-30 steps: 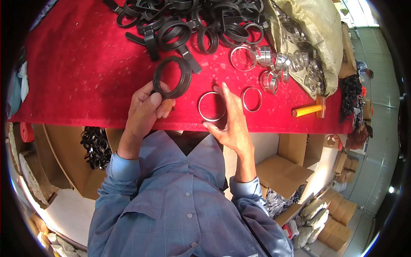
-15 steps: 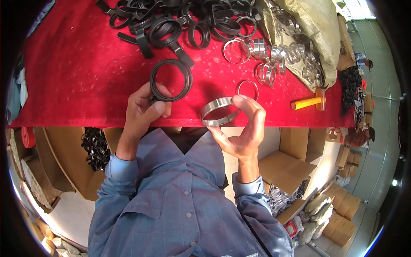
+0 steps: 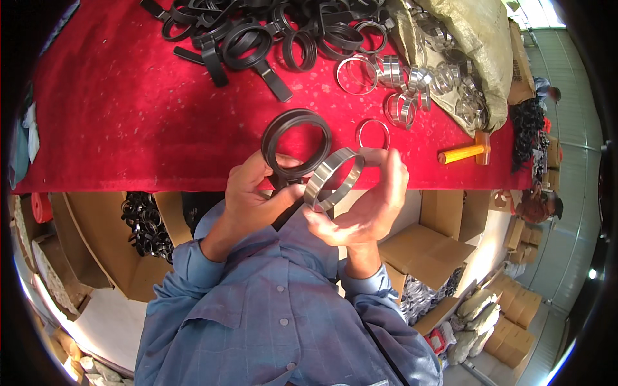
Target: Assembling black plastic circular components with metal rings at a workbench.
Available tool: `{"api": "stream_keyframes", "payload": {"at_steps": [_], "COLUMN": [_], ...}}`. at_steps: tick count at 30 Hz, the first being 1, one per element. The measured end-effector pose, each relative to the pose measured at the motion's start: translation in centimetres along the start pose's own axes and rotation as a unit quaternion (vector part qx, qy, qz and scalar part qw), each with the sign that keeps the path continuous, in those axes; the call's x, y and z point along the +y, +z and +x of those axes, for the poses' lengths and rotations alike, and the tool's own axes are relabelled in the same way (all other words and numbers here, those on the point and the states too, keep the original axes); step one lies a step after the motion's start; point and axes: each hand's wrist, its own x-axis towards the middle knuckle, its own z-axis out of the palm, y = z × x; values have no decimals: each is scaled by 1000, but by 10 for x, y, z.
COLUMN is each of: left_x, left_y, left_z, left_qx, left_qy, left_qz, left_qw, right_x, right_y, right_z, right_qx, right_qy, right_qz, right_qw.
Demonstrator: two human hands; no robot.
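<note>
Both hands (image 3: 246, 198) (image 3: 368, 219) hold rings (image 3: 269, 143) (image 3: 317, 185) near open cloth's (image 3: 129, 128) edge (image 3: 116, 188).

Glare whitens the upper right, shadows patch the red cloth (image 3: 129, 122), and edges bend.

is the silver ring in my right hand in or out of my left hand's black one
Out: the silver ring is beside the black ring, both openings showing separately. I cannot tell whether their rims touch.

Left — free cloth (image 3: 122, 122); right — hammer (image 3: 463, 154)
</note>
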Motion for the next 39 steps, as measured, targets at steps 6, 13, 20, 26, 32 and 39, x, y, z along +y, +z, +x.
{"api": "stream_keyframes", "payload": {"at_steps": [6, 13, 20, 26, 32, 39], "left_x": [5, 4, 2, 1, 3, 15], "left_y": [6, 3, 4, 5, 4, 2], "left_z": [-3, -9, -11, -10, -5, 7], "left_qx": [-4, -12, -34, -34, -32, -8], "left_qy": [1, 70, 99, 112, 167, 259], "left_qz": [32, 114, 86, 91, 148, 261], "left_qw": [999, 991, 991, 989, 974, 930], "right_x": [-13, -25, -21, -20, -19, -5], "right_y": [14, 20, 20, 22, 20, 21], "right_z": [6, 15, 9, 9, 12, -3], "right_qx": [29, 62, 33, 32, 17, -18], "right_qy": [-5, 23, 13, 16, 35, 82], "right_qz": [-20, 15, -28, -22, -4, 143], "right_qw": [999, 998, 999, 999, 999, 986]}}
